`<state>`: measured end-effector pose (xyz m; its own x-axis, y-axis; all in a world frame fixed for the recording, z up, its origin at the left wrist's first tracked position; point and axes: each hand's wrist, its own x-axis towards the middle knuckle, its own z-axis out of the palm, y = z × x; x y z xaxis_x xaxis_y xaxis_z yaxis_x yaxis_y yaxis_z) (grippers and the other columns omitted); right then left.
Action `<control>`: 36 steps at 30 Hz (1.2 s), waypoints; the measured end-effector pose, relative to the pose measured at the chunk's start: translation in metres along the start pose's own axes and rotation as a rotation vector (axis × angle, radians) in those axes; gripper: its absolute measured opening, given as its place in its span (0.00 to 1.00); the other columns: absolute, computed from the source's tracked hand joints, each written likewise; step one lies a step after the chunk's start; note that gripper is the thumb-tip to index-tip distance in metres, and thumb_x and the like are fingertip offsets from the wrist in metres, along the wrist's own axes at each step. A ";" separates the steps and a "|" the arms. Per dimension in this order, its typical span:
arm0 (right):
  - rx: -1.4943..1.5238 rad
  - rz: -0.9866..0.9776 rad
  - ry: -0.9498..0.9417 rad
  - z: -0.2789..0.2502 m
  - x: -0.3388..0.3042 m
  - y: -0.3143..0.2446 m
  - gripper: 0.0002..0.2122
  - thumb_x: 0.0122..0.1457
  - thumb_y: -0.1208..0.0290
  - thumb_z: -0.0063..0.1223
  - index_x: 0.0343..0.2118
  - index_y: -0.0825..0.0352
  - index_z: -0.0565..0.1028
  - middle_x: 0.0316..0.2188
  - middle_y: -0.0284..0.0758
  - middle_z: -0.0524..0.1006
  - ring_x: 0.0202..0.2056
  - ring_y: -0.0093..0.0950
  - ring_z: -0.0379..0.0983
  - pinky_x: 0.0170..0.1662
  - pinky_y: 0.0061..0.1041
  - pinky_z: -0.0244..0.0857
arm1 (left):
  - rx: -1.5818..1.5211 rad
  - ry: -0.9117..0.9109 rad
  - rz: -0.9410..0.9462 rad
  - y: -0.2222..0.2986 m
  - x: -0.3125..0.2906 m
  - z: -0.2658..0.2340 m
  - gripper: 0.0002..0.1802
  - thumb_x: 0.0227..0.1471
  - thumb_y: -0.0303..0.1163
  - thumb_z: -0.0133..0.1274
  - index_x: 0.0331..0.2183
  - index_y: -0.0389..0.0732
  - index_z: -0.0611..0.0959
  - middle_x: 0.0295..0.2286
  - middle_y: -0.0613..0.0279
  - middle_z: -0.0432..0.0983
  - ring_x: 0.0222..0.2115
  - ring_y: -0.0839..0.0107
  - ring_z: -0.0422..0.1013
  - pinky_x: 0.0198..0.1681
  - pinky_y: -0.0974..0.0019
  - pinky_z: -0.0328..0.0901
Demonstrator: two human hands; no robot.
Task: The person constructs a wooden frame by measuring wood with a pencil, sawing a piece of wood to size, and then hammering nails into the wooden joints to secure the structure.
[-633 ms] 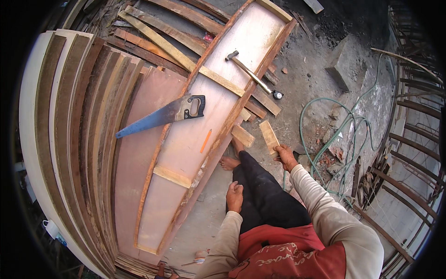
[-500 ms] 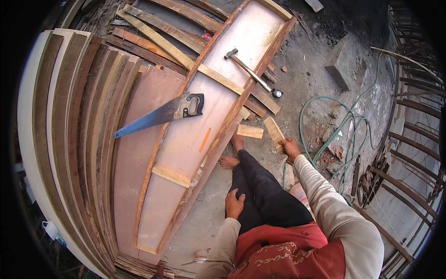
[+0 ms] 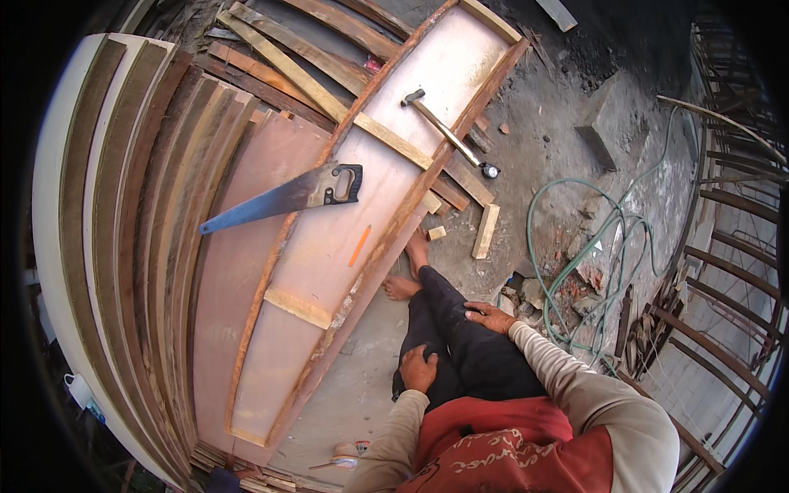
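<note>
My right hand (image 3: pixel 491 318) lies on the right thigh of my black trousers (image 3: pixel 460 337), fingers stretched out and holding nothing. On the other thigh my left hand (image 3: pixel 418 370) is curled, with dark trouser cloth between thumb and fingers. Past my bare feet, a short wooden block (image 3: pixel 486 232) rests on the ground beside a smaller offcut (image 3: pixel 436 233). To the left lies a long panel framed with wooden strips (image 3: pixel 300 310). On it are a hammer (image 3: pixel 444 126), a handsaw (image 3: pixel 283 201) reaching over its left edge, and an orange pencil (image 3: pixel 360 246).
Curved wooden ribs (image 3: pixel 164 214) stand in a row at the left. Loose planks (image 3: pixel 320 41) lie behind the panel. A green hose (image 3: pixel 538 197) coils over rubble at the right, near a concrete block (image 3: pixel 600 123). A small container (image 3: pixel 345 453) stands on the floor near my left arm.
My right hand has let go of the wooden block and drawn back onto my thigh. The blocks on the ground now lie differently. My left hand has curled more tightly.
</note>
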<state>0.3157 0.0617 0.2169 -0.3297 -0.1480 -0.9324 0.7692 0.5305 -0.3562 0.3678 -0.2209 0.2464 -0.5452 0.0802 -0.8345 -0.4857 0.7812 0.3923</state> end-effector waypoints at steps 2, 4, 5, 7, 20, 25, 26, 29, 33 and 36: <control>-0.080 -0.088 -0.011 -0.007 -0.009 -0.005 0.26 0.67 0.52 0.49 0.63 0.61 0.70 0.64 0.42 0.67 0.64 0.41 0.63 0.66 0.36 0.56 | -0.015 -0.004 0.009 0.006 0.001 0.005 0.26 0.53 0.45 0.58 0.50 0.41 0.81 0.51 0.47 0.76 0.55 0.48 0.68 0.59 0.49 0.62; -0.076 -0.096 0.018 -0.013 -0.016 -0.010 0.22 0.68 0.56 0.49 0.60 0.62 0.73 0.63 0.39 0.68 0.65 0.39 0.61 0.69 0.35 0.51 | -0.040 -0.004 0.018 0.007 0.001 0.008 0.26 0.53 0.45 0.58 0.50 0.41 0.81 0.50 0.47 0.77 0.55 0.48 0.69 0.59 0.50 0.62; 0.014 -0.143 0.061 -0.020 -0.022 -0.011 0.21 0.67 0.58 0.49 0.59 0.62 0.74 0.63 0.40 0.69 0.65 0.38 0.62 0.68 0.34 0.52 | -0.054 -0.004 0.021 0.008 0.002 0.009 0.26 0.53 0.45 0.58 0.50 0.40 0.81 0.50 0.47 0.77 0.55 0.48 0.69 0.59 0.50 0.62; 0.196 -0.261 0.126 -0.037 -0.030 -0.035 0.19 0.66 0.60 0.50 0.55 0.64 0.77 0.61 0.41 0.71 0.64 0.36 0.64 0.66 0.32 0.55 | -0.049 -0.016 0.002 0.000 0.001 0.000 0.26 0.53 0.44 0.58 0.51 0.40 0.81 0.50 0.46 0.77 0.55 0.48 0.68 0.60 0.50 0.62; -0.454 -0.485 0.281 -0.095 -0.071 -0.201 0.17 0.62 0.59 0.54 0.49 0.64 0.78 0.48 0.45 0.79 0.54 0.44 0.73 0.58 0.41 0.63 | -0.391 0.223 -0.140 -0.003 0.089 -0.071 0.25 0.53 0.40 0.59 0.50 0.36 0.81 0.45 0.45 0.81 0.45 0.54 0.78 0.52 0.59 0.70; -0.434 -0.241 -0.070 -0.095 0.004 -0.173 0.19 0.64 0.59 0.52 0.53 0.67 0.74 0.49 0.47 0.78 0.53 0.46 0.74 0.56 0.39 0.67 | -0.560 0.538 -0.098 0.057 0.182 -0.158 0.24 0.53 0.35 0.59 0.49 0.33 0.80 0.44 0.42 0.80 0.45 0.54 0.78 0.51 0.57 0.70; -0.615 -0.274 -0.118 -0.098 0.010 -0.182 0.20 0.64 0.60 0.50 0.55 0.67 0.73 0.49 0.48 0.78 0.52 0.47 0.74 0.55 0.39 0.67 | -0.543 0.617 -0.073 0.066 0.200 -0.178 0.23 0.54 0.35 0.58 0.49 0.33 0.80 0.44 0.43 0.80 0.45 0.54 0.78 0.52 0.57 0.70; -0.508 -0.467 -0.149 -0.130 0.018 -0.203 0.17 0.66 0.63 0.53 0.52 0.70 0.74 0.46 0.46 0.80 0.45 0.41 0.80 0.50 0.36 0.71 | -0.470 0.750 -0.002 0.102 0.256 -0.237 0.22 0.55 0.35 0.57 0.50 0.34 0.80 0.46 0.44 0.78 0.48 0.52 0.75 0.55 0.54 0.67; 0.111 -0.113 -0.124 -0.183 0.026 -0.217 0.16 0.67 0.65 0.53 0.54 0.69 0.73 0.45 0.41 0.79 0.44 0.30 0.79 0.50 0.29 0.71 | -0.183 0.845 0.074 0.153 0.339 -0.287 0.22 0.55 0.35 0.57 0.49 0.34 0.80 0.50 0.44 0.75 0.55 0.48 0.68 0.59 0.53 0.61; 0.423 -0.086 -0.077 -0.220 0.038 -0.228 0.14 0.68 0.70 0.52 0.53 0.71 0.73 0.42 0.36 0.79 0.44 0.25 0.78 0.50 0.26 0.71 | -0.200 0.848 0.062 0.176 0.400 -0.319 0.29 0.54 0.37 0.58 0.56 0.36 0.75 0.55 0.42 0.70 0.59 0.46 0.63 0.63 0.53 0.57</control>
<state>0.0074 0.1183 0.2757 -0.3725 -0.2473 -0.8945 0.9025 0.1278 -0.4112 -0.1536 -0.2485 0.1046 -0.8608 -0.4310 -0.2706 -0.5054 0.6612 0.5544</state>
